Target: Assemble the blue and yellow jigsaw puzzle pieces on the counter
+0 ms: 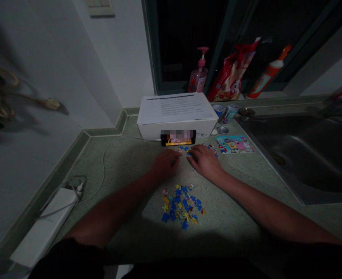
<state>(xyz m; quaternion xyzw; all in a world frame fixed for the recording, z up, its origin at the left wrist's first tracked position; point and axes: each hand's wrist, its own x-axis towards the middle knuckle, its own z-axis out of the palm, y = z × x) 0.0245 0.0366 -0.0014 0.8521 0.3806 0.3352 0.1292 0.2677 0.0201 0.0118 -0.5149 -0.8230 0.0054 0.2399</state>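
Note:
Just in front of the phone, both of my hands rest low over a row of joined or closely set puzzle pieces (pixel 184 148). My left hand (pixel 166 162) is curled at the left end of the row, its fingertips beside a piece; what they pinch, if anything, is too small to make out. My right hand (pixel 206 159) lies over the row's right part, fingers bent and apart from the thumb, fingertips touching or just above blue pieces, and it hides some of them. Nearer to me, between my forearms, a loose pile of blue and yellow puzzle pieces (pixel 177 207) is spread on the counter.
A lit phone (pixel 178 138) leans on a white box (pixel 150 130) topped with a printed sheet (pixel 177 107). A colourful cartoon picture card (pixel 235 144) lies right, before the sink (pixel 275 184). Cans (pixel 230 113) stand behind it. A white cable (pixel 103 162) runs to a power strip (pixel 44 228).

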